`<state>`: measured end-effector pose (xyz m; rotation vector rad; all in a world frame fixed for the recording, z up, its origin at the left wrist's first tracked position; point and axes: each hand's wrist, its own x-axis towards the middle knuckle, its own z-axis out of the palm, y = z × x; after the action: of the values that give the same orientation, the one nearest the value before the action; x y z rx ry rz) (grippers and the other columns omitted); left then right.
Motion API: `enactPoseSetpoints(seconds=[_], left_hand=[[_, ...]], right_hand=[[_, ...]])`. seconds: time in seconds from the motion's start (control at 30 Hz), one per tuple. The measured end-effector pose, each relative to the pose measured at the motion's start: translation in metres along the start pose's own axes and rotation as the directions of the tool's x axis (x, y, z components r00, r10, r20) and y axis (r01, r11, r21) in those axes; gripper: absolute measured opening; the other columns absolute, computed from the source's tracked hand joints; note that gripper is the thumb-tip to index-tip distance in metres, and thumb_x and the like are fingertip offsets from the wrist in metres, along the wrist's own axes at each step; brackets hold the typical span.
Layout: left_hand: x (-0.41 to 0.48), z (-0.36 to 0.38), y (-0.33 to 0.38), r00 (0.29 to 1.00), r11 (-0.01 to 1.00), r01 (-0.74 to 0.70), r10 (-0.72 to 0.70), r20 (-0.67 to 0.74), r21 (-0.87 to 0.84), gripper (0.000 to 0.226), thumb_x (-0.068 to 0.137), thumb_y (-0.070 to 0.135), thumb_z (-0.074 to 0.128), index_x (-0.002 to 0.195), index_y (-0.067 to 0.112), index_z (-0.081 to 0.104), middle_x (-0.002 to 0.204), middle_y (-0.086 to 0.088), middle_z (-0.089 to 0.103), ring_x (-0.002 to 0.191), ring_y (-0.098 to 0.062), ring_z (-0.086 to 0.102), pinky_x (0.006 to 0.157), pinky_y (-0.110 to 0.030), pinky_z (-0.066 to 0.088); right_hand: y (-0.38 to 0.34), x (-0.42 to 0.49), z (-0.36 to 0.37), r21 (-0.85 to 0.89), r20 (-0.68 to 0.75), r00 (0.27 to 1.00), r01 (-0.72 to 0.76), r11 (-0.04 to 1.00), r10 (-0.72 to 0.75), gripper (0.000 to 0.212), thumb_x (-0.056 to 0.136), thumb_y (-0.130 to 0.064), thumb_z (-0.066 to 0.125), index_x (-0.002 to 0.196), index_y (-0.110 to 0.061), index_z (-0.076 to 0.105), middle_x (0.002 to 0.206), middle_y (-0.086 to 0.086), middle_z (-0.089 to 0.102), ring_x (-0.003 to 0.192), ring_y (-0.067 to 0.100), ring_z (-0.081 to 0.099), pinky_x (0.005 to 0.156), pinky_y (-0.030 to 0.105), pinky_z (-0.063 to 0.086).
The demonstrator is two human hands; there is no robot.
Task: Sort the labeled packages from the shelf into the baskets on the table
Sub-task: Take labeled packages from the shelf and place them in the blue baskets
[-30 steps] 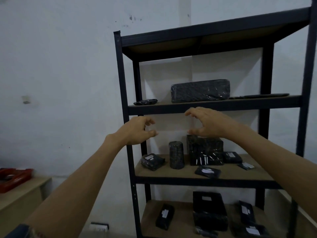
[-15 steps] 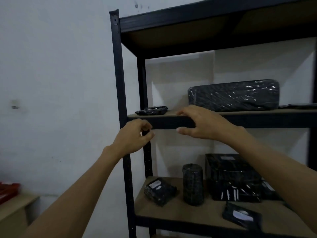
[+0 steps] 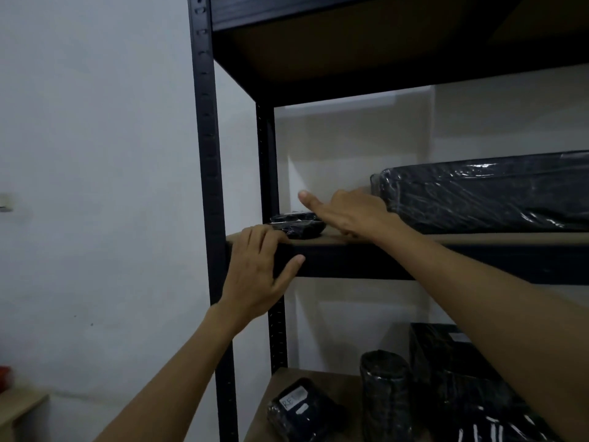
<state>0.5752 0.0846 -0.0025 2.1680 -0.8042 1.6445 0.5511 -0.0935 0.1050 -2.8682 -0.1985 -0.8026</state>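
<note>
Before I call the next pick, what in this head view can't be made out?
- Small flat package: its label is hidden; the left hand and right hand cover its ends.
- Long wrapped package: right end cut off by the frame edge.
- Lower package: label writing too blurred to read.
- Baskets: out of view.

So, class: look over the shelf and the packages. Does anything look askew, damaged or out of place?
Nothing stands out. The small package and the long package lie flat on the upper shelf, wrapping unbroken. The left hand rests on the shelf edge; the right hand lies beside the small package.
</note>
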Motion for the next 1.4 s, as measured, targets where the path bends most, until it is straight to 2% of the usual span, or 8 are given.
enactPoseSetpoints(seconds=[0.13,0.33,0.5,0.63,0.77,0.93,1.13,1.4], left_hand=[[-0.007,0.018,-0.007,0.995,0.999,-0.044,0.045,-0.090,0.004,0.037,0.094,0.050,0.039,0.111,0.017,0.046,0.113,-0.010,0.052,0.105,-0.023,0.046,0.096,-0.033,0.033],[-0.011,0.033,-0.016,0.977,0.995,-0.089,0.095,-0.191,0.042,0.040,0.096,0.051,0.035,0.113,0.016,0.044,0.113,-0.007,0.047,0.103,-0.026,0.047,0.092,-0.039,0.038],[-0.012,0.039,-0.016,0.967,0.995,-0.082,0.094,-0.236,0.061,0.040,0.096,0.051,0.035,0.113,0.016,0.044,0.114,-0.007,0.045,0.104,-0.025,0.046,0.092,-0.037,0.036],[-0.011,0.037,-0.016,0.969,0.995,-0.082,0.093,-0.229,0.057,0.039,0.096,0.051,0.035,0.113,0.016,0.044,0.114,-0.007,0.044,0.104,-0.025,0.046,0.091,-0.037,0.036],[-0.011,0.035,-0.015,0.971,0.995,-0.089,0.098,-0.217,0.052,0.040,0.096,0.052,0.034,0.114,0.017,0.044,0.114,-0.006,0.044,0.105,-0.024,0.046,0.093,-0.036,0.035],[-0.011,0.034,-0.016,0.973,0.993,-0.097,0.108,-0.205,0.064,0.040,0.095,0.052,0.036,0.114,0.017,0.045,0.114,-0.005,0.044,0.103,-0.024,0.046,0.091,-0.034,0.034],[-0.012,0.035,-0.017,0.971,0.993,-0.092,0.107,-0.214,0.080,0.040,0.095,0.052,0.036,0.111,0.017,0.044,0.111,-0.005,0.043,0.102,-0.024,0.045,0.091,-0.034,0.034],[-0.012,0.036,-0.017,0.969,0.992,-0.101,0.116,-0.220,0.081,0.039,0.094,0.051,0.037,0.111,0.017,0.045,0.110,-0.004,0.043,0.102,-0.024,0.046,0.091,-0.034,0.034]], right_hand=[[-0.010,0.021,0.011,0.046,0.132,0.989,-0.072,0.996,0.065,0.089,0.072,-0.089,0.020,0.095,-0.013,0.060,0.090,0.006,0.061,0.085,0.024,0.059,0.072,0.031,0.039],[-0.018,0.040,0.020,0.460,0.300,0.938,-0.303,0.835,0.175,0.043,0.072,-0.048,0.075,0.072,-0.014,0.049,0.066,0.002,0.048,0.057,0.014,0.044,0.050,0.026,0.033],[-0.015,0.043,0.017,0.566,0.296,0.939,-0.322,0.759,0.177,0.043,0.072,-0.042,0.078,0.075,-0.008,0.052,0.065,0.003,0.049,0.054,0.012,0.042,0.045,0.022,0.033],[-0.025,0.043,0.018,0.446,0.385,0.905,-0.352,0.823,0.178,0.071,0.069,-0.066,0.068,0.109,-0.008,0.055,0.099,0.008,0.053,0.089,0.023,0.053,0.080,0.031,0.045],[-0.029,0.041,0.014,0.497,0.434,0.884,-0.395,0.773,0.173,0.049,0.073,-0.045,0.076,0.096,-0.008,0.054,0.089,0.005,0.055,0.072,0.016,0.050,0.059,0.026,0.039],[-0.020,0.047,0.002,0.799,0.205,0.979,-0.176,0.575,0.014,0.026,0.074,-0.007,0.076,0.091,-0.011,0.056,0.081,0.003,0.064,0.064,0.013,0.059,0.049,0.020,0.043],[-0.012,0.050,-0.012,0.754,-0.009,0.985,0.118,0.646,-0.170,0.038,0.078,-0.005,0.073,0.101,-0.023,0.049,0.083,-0.001,0.061,0.064,0.010,0.052,0.048,0.022,0.036],[-0.014,0.049,-0.014,0.754,-0.036,0.975,0.172,0.634,-0.221,0.041,0.079,0.004,0.069,0.108,-0.014,0.048,0.082,0.000,0.058,0.050,-0.005,0.058,0.040,0.009,0.038]])
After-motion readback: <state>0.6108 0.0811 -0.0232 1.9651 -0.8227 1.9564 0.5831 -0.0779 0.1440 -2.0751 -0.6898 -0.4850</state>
